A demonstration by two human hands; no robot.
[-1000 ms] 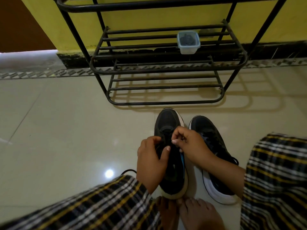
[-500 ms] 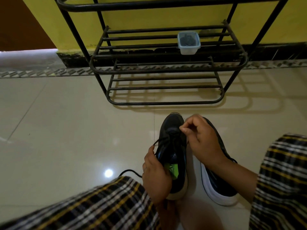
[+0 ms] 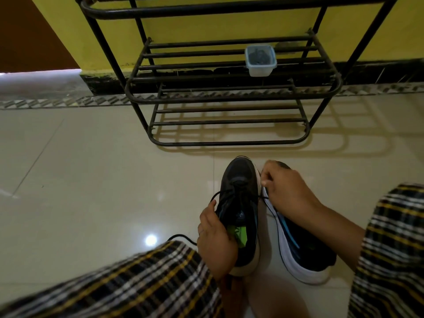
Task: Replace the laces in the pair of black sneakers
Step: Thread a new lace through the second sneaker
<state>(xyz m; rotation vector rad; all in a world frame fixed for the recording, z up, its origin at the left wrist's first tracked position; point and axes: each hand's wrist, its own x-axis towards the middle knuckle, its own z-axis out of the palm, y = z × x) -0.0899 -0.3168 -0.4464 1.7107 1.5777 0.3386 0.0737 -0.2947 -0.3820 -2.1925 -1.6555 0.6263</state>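
Dim, floor (image 3: 91, 180) glare, blurred edges

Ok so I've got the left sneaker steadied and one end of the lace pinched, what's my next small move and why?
Probably keep drawing the right hand out to the side, pulling the black lace free of its eyelet. The lace runs taut from the shoe's eyelets to that hand, while the left hand grips the left sneaker steady.
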